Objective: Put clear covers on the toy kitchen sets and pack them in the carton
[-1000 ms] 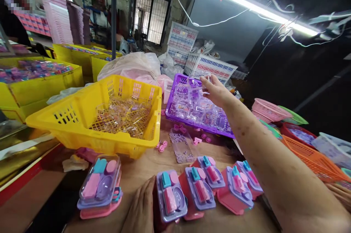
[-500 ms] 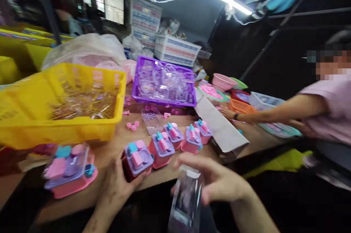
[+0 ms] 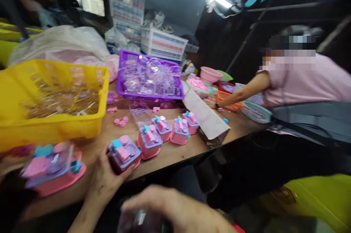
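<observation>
Lilac-topped pink toy box (image 3: 124, 152), left hand (image 3: 105, 176) gripping it, right hand (image 3: 164, 203) clasping blurred clear cover (image 3: 141, 218)

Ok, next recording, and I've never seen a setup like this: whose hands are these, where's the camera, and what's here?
There is no machine: a person works bare-handed, and the one camera, worn on their head, looks forward and down. The left hand grips a pink-and-purple toy near the edge of the wooden table. The right hand, low in front, holds a shiny piece too blurred to make out. More such toys stand alongside. Behind them are a yellow basket and a purple basket of clear plastic pieces. The person in pink is a co-worker.
</observation>
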`<control>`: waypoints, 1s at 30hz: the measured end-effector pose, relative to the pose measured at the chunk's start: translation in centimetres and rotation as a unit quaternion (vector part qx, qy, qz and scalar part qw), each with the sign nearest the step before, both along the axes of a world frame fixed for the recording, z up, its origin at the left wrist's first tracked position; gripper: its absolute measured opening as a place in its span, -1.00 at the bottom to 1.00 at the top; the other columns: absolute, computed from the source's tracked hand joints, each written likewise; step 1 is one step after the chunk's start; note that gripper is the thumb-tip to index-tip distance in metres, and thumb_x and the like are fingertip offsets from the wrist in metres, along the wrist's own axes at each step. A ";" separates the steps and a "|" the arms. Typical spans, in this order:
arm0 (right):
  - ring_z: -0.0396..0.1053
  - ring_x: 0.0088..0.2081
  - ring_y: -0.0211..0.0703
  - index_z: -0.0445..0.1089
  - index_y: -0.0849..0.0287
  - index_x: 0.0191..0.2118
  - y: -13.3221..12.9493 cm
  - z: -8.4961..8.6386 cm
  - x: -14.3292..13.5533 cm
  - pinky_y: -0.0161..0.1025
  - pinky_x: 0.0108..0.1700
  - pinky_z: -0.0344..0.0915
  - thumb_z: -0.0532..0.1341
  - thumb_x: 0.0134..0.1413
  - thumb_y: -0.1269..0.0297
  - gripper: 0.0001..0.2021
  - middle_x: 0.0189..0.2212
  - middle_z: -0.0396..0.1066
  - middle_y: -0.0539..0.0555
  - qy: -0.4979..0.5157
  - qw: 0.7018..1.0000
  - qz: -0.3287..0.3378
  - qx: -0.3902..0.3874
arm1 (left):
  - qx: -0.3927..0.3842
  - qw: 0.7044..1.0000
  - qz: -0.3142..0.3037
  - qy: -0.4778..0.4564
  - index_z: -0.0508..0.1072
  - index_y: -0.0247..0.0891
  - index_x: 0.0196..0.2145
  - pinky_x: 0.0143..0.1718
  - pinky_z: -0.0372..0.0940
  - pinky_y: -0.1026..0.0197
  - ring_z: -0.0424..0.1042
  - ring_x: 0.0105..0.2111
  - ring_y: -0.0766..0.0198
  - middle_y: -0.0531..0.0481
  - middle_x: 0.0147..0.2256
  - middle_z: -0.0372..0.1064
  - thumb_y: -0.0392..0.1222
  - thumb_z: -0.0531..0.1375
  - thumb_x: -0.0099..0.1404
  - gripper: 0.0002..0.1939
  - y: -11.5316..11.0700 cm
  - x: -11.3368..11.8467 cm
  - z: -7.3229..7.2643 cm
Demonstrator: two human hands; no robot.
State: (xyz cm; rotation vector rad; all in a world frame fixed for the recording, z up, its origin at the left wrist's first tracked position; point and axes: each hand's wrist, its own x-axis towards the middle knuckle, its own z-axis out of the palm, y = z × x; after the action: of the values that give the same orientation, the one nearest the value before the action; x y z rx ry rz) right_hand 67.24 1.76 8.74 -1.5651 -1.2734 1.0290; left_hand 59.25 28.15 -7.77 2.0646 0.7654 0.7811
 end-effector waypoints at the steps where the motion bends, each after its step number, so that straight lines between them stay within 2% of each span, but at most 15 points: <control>1: 0.53 0.30 0.08 0.35 -0.28 0.49 0.7 0.3 0.6 -0.07 0.30 0.49 0.35 0.43 -0.07 -0.40 0.34 0.51 0.03 -0.035 0.998 -0.043 0.016 | -0.006 1.000 -0.007 0.004 0.23 -0.26 0.40 0.16 0.55 -0.34 0.58 0.16 -0.36 -0.32 0.14 0.51 0.48 0.49 0.06 0.19 -0.4 -0.3 0.1; 3: 0.44 0.38 0.14 0.27 -0.16 0.55 3.0 0.6 2.3 0.09 0.43 0.39 0.22 0.55 -0.05 -0.42 0.41 0.43 0.15 -0.148 0.977 -0.146 0.054 | 0.010 1.000 0.009 -0.009 0.16 -0.28 0.45 0.33 0.43 -0.39 0.45 0.33 -0.39 -0.40 0.27 0.40 0.38 0.52 0.10 0.20 -1.0 -0.7 0.2; 5: 0.39 0.42 0.21 0.20 -0.11 0.59 6.4 0.5 4.3 0.23 0.49 0.31 0.16 0.58 -0.07 -0.39 0.41 0.42 0.21 -0.271 0.937 -0.203 0.084 | 0.018 1.000 -0.007 -0.022 0.10 -0.23 0.48 0.37 0.41 -0.34 0.41 0.37 -0.33 -0.39 0.33 0.33 0.28 0.58 0.12 0.21 -0.9 -0.5 0.1; 7: 0.34 0.44 0.25 0.15 -0.09 0.61 10.0 0.1 5.6 0.31 0.50 0.27 0.14 0.58 -0.09 -0.36 0.43 0.39 0.23 -0.347 0.914 -0.187 0.091 | 0.024 0.999 -0.019 -0.034 0.07 -0.19 0.48 0.38 0.41 -0.32 0.41 0.38 -0.28 -0.38 0.35 0.30 0.20 0.62 0.12 0.22 -0.7 -0.2 0.1; 9: 0.36 0.41 0.26 0.21 -0.07 0.58 13.0 -0.4 5.9 0.33 0.46 0.32 0.11 0.59 -0.09 -0.40 0.40 0.40 0.25 -0.398 0.900 -0.157 0.085 | 0.033 0.998 -0.022 -0.043 0.05 -0.17 0.48 0.40 0.38 -0.34 0.37 0.41 -0.28 -0.38 0.38 0.28 0.14 0.64 0.12 0.22 -0.5 -0.1 0.0; 12: 0.46 0.25 0.28 0.32 -0.01 0.51 15.9 -1.1 5.1 0.35 0.35 0.41 0.09 0.59 -0.06 -0.45 0.23 0.47 0.31 -0.452 0.880 -0.138 0.044 | 0.042 0.997 -0.033 -0.050 -0.02 -0.16 0.52 0.45 0.33 -0.39 0.28 0.47 -0.32 -0.40 0.42 0.22 0.05 0.66 0.10 0.29 -0.6 -0.1 -0.1; 15: 0.47 0.15 0.28 0.35 0.02 0.49 17.1 -1.9 4.1 0.36 0.30 0.45 0.13 0.54 0.04 -0.46 0.10 0.46 0.32 -0.489 0.865 -0.116 0.013 | 0.034 0.997 -0.046 -0.057 -0.10 -0.16 0.56 0.45 0.33 -0.41 0.25 0.48 -0.34 -0.41 0.45 0.19 0.01 0.63 0.12 0.32 -0.7 -0.1 -0.2; 18: 0.46 0.15 0.29 0.33 -0.02 0.52 17.4 -2.2 3.9 0.36 0.28 0.47 0.19 0.42 0.14 -0.39 0.12 0.43 0.31 -0.517 0.851 -0.090 -0.007 | 0.034 0.997 -0.048 -0.059 -0.14 -0.20 0.56 0.44 0.34 -0.41 0.24 0.49 -0.37 -0.45 0.46 0.16 0.01 0.61 0.14 0.33 -0.7 -0.1 -0.4; 21: 0.47 0.16 0.31 0.27 0.00 0.56 17.5 -2.1 4.3 0.35 0.25 0.49 0.18 0.42 0.10 -0.34 0.15 0.43 0.33 -0.530 0.844 -0.077 -0.030 | 0.043 0.996 -0.050 -0.055 -0.18 -0.22 0.56 0.43 0.35 -0.40 0.25 0.48 -0.38 -0.46 0.45 0.15 0.04 0.63 0.14 0.37 -0.6 -0.1 -0.4; 26: 0.37 0.36 0.29 0.26 -0.05 0.54 17.6 -1.4 5.2 0.32 0.44 0.32 0.15 0.52 0.01 -0.42 0.38 0.38 0.27 -0.510 0.858 -0.034 -0.055 | 0.036 0.997 -0.054 -0.051 -0.16 -0.23 0.53 0.36 0.42 -0.33 0.32 0.43 -0.36 -0.45 0.41 0.19 0.13 0.65 0.14 0.37 -0.5 -0.3 0.1; 30: 0.34 0.42 0.25 0.25 -0.03 0.48 17.9 -1.0 5.4 0.26 0.46 0.30 0.17 0.53 -0.06 -0.44 0.41 0.38 0.21 -0.477 0.876 -0.025 -0.068 | 0.040 0.995 -0.066 -0.059 -0.16 -0.24 0.52 0.34 0.43 -0.32 0.34 0.41 -0.34 -0.47 0.42 0.17 0.15 0.63 0.17 0.35 -0.3 -0.4 0.1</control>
State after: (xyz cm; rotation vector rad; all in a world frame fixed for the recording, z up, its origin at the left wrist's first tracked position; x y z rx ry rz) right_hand 72.61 19.62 7.76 -2.3271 -1.7914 0.2556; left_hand 58.85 27.82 -7.72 2.0950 0.5347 0.8614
